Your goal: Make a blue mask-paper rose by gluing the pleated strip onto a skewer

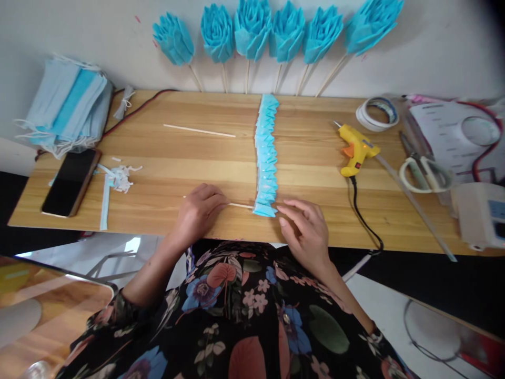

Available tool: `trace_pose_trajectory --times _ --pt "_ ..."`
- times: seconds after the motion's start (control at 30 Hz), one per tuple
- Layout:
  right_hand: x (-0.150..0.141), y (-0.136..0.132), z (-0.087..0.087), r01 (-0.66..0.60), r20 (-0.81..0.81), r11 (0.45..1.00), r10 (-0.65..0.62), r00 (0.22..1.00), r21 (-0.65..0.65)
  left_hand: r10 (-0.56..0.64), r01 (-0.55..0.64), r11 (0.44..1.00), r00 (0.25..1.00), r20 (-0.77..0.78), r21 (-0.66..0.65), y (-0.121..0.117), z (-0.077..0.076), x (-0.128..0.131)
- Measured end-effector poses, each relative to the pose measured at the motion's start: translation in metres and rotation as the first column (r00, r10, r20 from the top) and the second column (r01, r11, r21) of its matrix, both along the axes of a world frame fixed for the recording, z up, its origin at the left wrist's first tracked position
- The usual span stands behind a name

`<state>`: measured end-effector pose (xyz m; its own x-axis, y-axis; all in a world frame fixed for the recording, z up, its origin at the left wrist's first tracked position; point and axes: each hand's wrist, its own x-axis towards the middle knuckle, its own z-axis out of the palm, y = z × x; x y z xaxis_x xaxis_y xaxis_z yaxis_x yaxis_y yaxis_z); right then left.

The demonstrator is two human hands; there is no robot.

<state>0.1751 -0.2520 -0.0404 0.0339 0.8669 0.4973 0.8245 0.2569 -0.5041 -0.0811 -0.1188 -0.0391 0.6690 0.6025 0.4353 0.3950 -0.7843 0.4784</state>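
Observation:
A long strip of folded blue petals [266,152] lies across the wooden table [307,158], running from the back edge toward me. My left hand [199,210] is closed on a thin wooden stick [240,205] that lies flat and points at the strip's near end. My right hand [305,226] rests just right of that near end, fingers curved and apart, fingertips touching or almost touching the last blue petal; it holds nothing.
Several finished blue flowers on sticks [252,26] lean on the wall. A spare stick [199,130], yellow glue gun [357,150] with cord, tape rolls [376,113], scissors [424,171], phone [71,181], stacked face masks [67,105] and white scraps [120,179] lie around.

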Motion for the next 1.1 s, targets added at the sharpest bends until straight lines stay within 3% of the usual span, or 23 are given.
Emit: trace_pose_trajectory --times 0.6,0.8,1.0,1.1 --pt "-0.001 0.001 -0.003 0.059 -0.02 0.998 -0.059 0.998 0.024 0.008 -0.01 0.999 0.999 -0.042 -0.03 0.01 0.0 0.004" --pt "-0.001 -0.001 0.0 0.006 -0.001 0.999 -0.006 1.0 0.036 0.012 -0.013 1.0 0.998 -0.063 -0.021 0.005 -0.001 -0.004" --pt "-0.007 0.004 0.004 -0.127 0.082 0.991 0.123 0.989 0.043 0.002 -0.002 1.0 0.999 -0.042 0.0 0.002 -0.002 -0.006" --pt "-0.009 0.009 0.003 -0.118 0.099 0.993 0.116 0.988 0.019 0.002 -0.002 1.0 0.999 -0.048 0.002 0.002 0.0 -0.005"
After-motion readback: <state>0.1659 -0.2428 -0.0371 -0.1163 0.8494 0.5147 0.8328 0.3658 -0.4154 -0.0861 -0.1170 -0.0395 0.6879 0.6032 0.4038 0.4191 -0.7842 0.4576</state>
